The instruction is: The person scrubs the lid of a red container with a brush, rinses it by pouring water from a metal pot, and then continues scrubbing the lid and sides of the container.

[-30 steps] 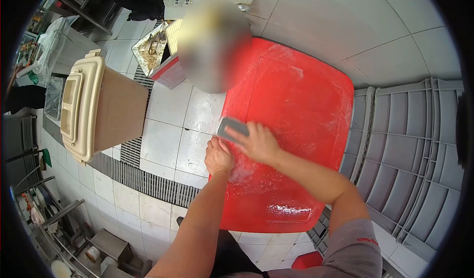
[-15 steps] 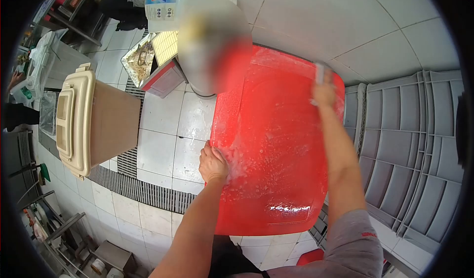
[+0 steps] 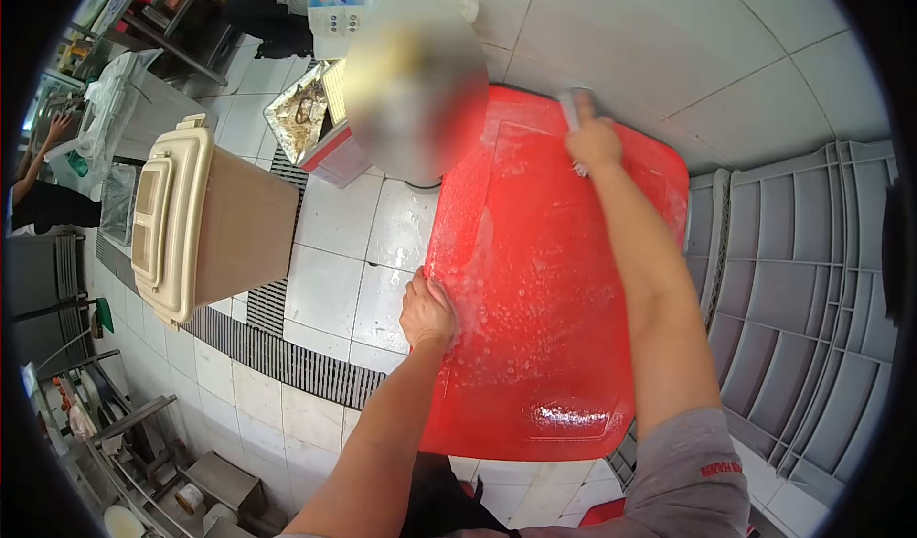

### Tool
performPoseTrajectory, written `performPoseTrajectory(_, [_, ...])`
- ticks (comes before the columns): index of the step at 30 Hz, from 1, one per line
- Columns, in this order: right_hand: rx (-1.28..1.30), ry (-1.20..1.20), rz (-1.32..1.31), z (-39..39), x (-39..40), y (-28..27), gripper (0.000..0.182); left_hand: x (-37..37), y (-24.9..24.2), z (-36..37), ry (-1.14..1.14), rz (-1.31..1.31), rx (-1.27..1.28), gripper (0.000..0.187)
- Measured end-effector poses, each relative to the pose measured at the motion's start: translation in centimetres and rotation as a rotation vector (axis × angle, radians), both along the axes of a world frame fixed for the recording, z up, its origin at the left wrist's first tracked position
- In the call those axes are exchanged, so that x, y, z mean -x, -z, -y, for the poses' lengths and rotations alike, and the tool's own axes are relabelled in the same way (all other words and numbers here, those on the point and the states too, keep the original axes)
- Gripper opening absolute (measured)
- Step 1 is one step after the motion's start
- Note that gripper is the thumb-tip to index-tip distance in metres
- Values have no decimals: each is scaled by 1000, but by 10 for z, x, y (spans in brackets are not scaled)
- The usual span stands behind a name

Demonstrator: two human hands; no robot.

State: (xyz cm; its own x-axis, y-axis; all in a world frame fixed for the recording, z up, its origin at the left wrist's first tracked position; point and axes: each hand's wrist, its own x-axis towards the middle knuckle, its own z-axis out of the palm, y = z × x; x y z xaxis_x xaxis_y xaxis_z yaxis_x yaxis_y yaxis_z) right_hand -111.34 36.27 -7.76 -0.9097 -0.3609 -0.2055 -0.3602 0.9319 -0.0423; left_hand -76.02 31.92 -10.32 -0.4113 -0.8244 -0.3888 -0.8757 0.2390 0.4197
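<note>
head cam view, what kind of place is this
Probably the wash area of a commercial kitchen: white tiled floor with a long drain grate, stacked grey crates, and a soapy red board being scrubbed.

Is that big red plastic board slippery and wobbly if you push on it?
Probably slippery: the big red plastic board looks wet and soapy, with shiny foam streaks. It seems stiff, since it stays flat while propped against the white tiled wall. It might slide or tip, which may be why the left hand grips its edge while the right hand scrubs near the top.
</note>
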Motion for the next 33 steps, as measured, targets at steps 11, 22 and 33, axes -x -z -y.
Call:
performPoseTrajectory(11, [153,-917,226,-4,-190,-10,74,-1,5,1,21,12,20,38])
performPoseTrajectory(22, [107,731,-130,-187,52,11,72,0,10,3,58,-12,29,38])
performPoseTrajectory(33, [286,-197,40,-54,-194,-6,71,1,8,1,38,-13,33,39])
